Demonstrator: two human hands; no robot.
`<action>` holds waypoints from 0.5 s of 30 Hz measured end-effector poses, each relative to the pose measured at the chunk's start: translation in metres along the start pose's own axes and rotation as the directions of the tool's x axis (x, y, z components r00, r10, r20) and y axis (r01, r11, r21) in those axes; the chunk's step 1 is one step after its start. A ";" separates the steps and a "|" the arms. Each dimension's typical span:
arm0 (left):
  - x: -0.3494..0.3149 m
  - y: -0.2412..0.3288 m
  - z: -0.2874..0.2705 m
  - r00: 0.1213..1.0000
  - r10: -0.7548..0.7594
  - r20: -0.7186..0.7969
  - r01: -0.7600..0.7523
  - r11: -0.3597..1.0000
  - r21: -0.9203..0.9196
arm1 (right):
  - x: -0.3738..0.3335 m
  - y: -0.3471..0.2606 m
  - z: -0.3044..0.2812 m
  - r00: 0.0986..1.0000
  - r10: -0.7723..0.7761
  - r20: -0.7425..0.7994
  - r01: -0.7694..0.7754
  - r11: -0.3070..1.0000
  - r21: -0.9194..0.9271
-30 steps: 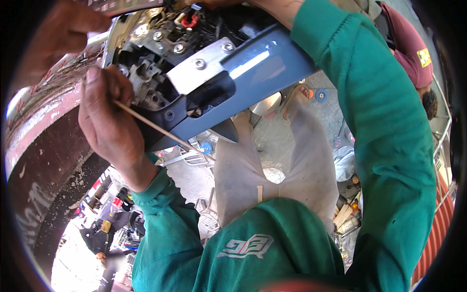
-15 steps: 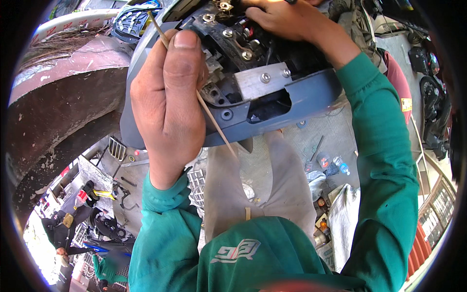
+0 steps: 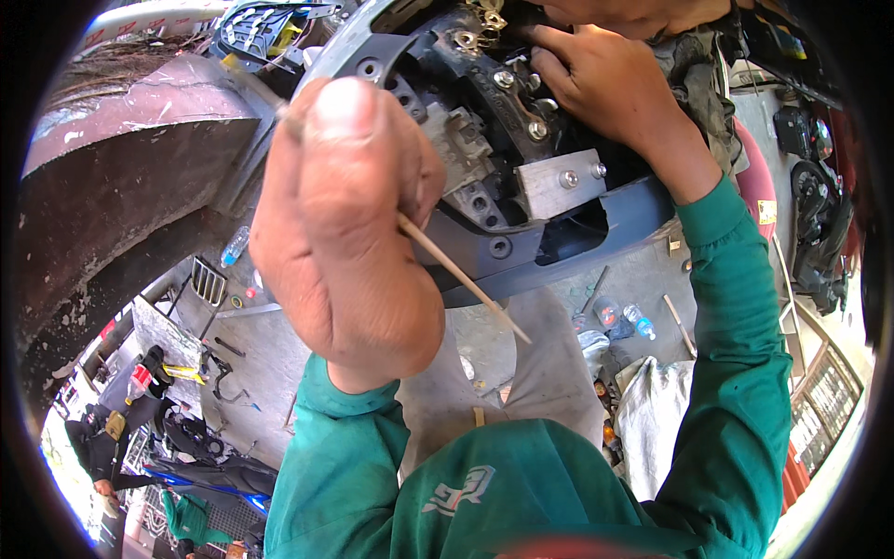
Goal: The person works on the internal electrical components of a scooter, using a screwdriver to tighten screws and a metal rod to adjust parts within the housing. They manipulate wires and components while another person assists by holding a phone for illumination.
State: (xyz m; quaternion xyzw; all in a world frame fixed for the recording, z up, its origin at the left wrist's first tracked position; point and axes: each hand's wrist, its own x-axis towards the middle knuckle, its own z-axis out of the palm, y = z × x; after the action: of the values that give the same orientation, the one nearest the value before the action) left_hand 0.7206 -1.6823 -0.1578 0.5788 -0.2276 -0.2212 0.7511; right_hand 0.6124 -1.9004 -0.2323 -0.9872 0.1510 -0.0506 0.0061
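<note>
My left hand is closed around a thin wooden stick. The stick's lower end points down to the right; its upper end, past the thumb, is wider and blurred. This hand hovers in front of a grey plastic body panel, covering its left part. Inside the panel are a black bracket with bolts and a silver metal plate with two bolts. My right hand rests at the far right of the bracket, fingers apart and reaching toward it. Nothing shows in that hand.
A worn maroon curved panel stands at the left. On the floor are plastic bottles, a pale cloth and a small grille. Bare skin crosses the top edge; whose is unclear. People and a motorcycle appear lower left.
My left hand has moved down and to the right with the stick, which has tilted flatter. My right hand has drawn back from the cavity, downward and right. The panel sits farther right in view.
</note>
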 end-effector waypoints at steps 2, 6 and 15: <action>-0.002 0.002 -0.011 0.999 -0.029 -0.015 0.026 0.982 -0.185 | 0.000 0.001 -0.001 0.995 0.029 0.100 -0.030 0.999 0.009; -0.001 0.021 -0.052 0.998 0.016 0.058 0.010 0.910 -0.415 | 0.003 0.004 -0.002 0.995 -0.040 0.093 0.040 0.999 0.003; 0.017 0.034 -0.096 0.935 -0.310 0.175 0.349 0.893 -0.283 | 0.016 -0.010 -0.006 0.968 0.105 0.228 -0.108 0.994 0.002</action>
State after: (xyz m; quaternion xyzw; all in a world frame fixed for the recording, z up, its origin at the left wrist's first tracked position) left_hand 0.7938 -1.6106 -0.1455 0.4689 -0.1354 -0.4143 0.7682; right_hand 0.6296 -1.8950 -0.2245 -0.9769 0.2016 0.0622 0.0333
